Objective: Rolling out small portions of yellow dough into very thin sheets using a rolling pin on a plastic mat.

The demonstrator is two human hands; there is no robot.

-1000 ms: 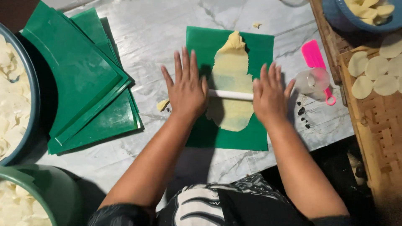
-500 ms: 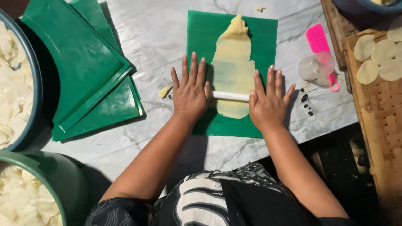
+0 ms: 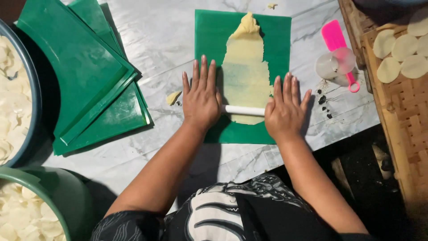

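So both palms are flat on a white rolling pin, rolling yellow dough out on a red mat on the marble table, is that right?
Not quite: the mat is green, not red, as the head view shows. The rest holds: the left hand and right hand lie flat on the white rolling pin, over the yellow dough, on the marble table.
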